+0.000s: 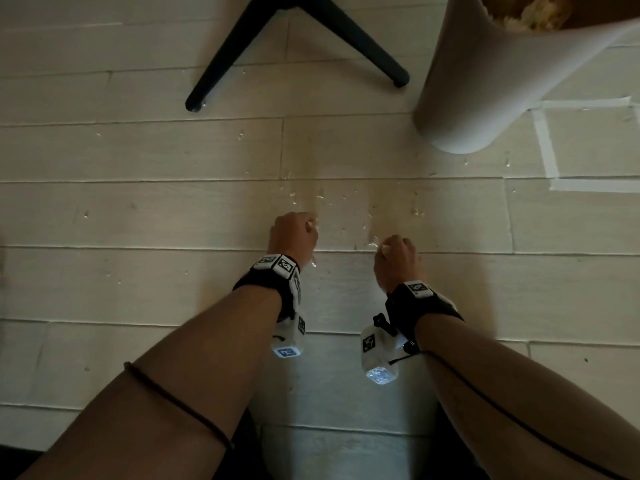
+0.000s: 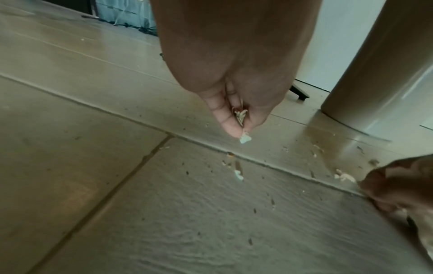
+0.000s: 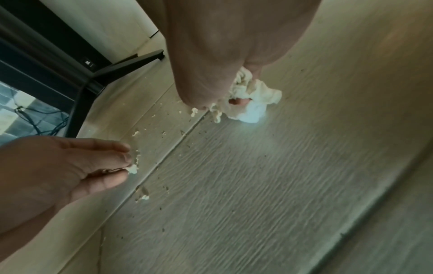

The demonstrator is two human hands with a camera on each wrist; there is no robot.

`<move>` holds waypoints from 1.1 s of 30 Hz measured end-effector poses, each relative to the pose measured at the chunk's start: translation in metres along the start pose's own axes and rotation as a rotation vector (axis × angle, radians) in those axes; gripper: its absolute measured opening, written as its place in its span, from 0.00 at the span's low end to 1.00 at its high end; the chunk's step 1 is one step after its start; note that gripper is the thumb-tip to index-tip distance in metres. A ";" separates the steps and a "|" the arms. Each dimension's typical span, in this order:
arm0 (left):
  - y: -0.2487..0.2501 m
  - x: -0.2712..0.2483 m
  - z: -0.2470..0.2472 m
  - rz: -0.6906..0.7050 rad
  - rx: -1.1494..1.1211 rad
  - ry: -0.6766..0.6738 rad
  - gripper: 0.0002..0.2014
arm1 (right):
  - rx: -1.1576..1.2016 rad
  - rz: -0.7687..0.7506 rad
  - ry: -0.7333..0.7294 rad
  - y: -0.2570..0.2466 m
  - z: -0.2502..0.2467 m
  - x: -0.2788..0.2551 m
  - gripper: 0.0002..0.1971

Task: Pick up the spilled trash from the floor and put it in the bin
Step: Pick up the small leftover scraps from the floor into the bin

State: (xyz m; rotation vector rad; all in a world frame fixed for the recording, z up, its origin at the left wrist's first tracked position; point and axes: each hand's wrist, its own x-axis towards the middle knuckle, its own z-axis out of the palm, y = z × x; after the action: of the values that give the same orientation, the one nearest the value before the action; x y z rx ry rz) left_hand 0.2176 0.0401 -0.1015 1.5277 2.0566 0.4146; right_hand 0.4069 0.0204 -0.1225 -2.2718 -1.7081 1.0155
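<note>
Pale floor planks (image 1: pixel 138 216) are lying under everything, with the bin (image 1: pixel 485 81) standing upright on them, pale crumpled scraps showing inside its rim. Small whitish crumbs (image 1: pixel 417 211) are lying scattered near the bin's base. Nearer the person, the left hand (image 1: pixel 292 237) is pinching a crumb (image 2: pixel 245 139), and the right hand (image 1: pixel 398 261) is gripping a crumpled tissue (image 3: pixel 248 92).

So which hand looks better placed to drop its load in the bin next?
Probably the right hand: it grips a crumpled tissue wad and is nearer the bin, up to the right. The left hand pinches only small scraps.
</note>
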 end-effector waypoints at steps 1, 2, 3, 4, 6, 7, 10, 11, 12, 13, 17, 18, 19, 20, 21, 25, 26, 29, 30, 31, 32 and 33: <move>0.000 0.001 0.002 0.013 0.022 -0.021 0.10 | 0.032 0.000 0.004 0.000 0.000 0.001 0.10; 0.000 0.002 0.004 0.030 0.046 -0.042 0.09 | 0.063 -0.005 0.011 -0.001 0.000 0.001 0.10; 0.000 0.001 0.007 0.040 0.071 -0.059 0.10 | 0.091 -0.012 0.019 -0.001 0.000 0.002 0.09; -0.001 0.000 0.010 0.050 0.092 -0.070 0.10 | 0.119 -0.016 0.025 -0.001 0.000 0.003 0.09; -0.003 -0.003 0.013 0.068 0.122 -0.070 0.10 | 0.167 -0.023 0.039 -0.001 -0.001 0.005 0.08; -0.004 -0.003 0.014 0.076 0.128 -0.070 0.11 | 0.182 -0.028 0.052 -0.001 -0.002 0.006 0.08; -0.007 0.001 0.016 0.064 0.117 -0.072 0.09 | 0.203 -0.045 0.081 -0.005 -0.002 0.008 0.05; -0.007 0.004 0.016 0.032 0.103 -0.065 0.09 | 0.209 -0.051 0.083 -0.006 -0.002 0.009 0.04; -0.008 0.007 0.016 -0.003 0.084 -0.046 0.08 | 0.217 -0.055 0.086 -0.007 -0.001 0.010 0.03; -0.008 0.010 0.014 -0.037 0.063 -0.021 0.07 | 0.219 -0.055 0.092 -0.008 -0.001 0.012 0.03; -0.009 0.030 0.001 -0.134 -0.041 0.061 0.07 | 0.265 -0.043 0.132 -0.010 0.002 0.018 0.04; -0.010 0.038 -0.003 -0.168 -0.067 0.085 0.07 | 0.283 -0.040 0.135 -0.011 0.003 0.019 0.06; -0.011 0.045 -0.007 -0.202 -0.090 0.109 0.07 | 0.298 -0.027 0.132 -0.011 0.003 0.020 0.08; -0.013 0.052 -0.011 -0.232 -0.106 0.127 0.07 | 0.312 -0.011 0.128 -0.012 0.002 0.020 0.10; -0.013 0.057 -0.014 -0.250 -0.115 0.136 0.07 | 0.326 0.005 0.125 -0.012 0.002 0.021 0.11; -0.008 0.067 -0.021 -0.254 -0.112 0.117 0.11 | 0.388 -0.022 0.158 -0.023 0.002 0.026 0.12; -0.007 0.067 -0.021 -0.242 -0.083 0.105 0.12 | 0.393 -0.028 0.160 -0.028 0.001 0.028 0.12; -0.006 0.067 -0.018 -0.170 -0.005 0.098 0.14 | 0.382 -0.039 0.130 -0.044 -0.001 0.034 0.11; -0.008 0.068 -0.017 -0.149 0.014 0.094 0.13 | 0.373 -0.046 0.113 -0.050 -0.001 0.037 0.11; -0.009 0.069 -0.016 -0.133 0.033 0.087 0.13 | 0.358 -0.052 0.095 -0.056 0.000 0.040 0.11; -0.010 0.070 -0.016 -0.122 0.047 0.076 0.12 | 0.335 -0.061 0.076 -0.062 0.001 0.044 0.10; -0.010 0.071 -0.015 -0.119 0.058 0.063 0.11 | 0.305 -0.080 0.059 -0.069 0.004 0.048 0.09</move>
State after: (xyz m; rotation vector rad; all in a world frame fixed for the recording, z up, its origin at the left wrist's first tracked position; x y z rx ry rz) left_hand 0.1855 0.1052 -0.1115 1.4331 2.2135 0.3648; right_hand 0.3556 0.0863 -0.1136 -2.0071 -1.4908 1.0946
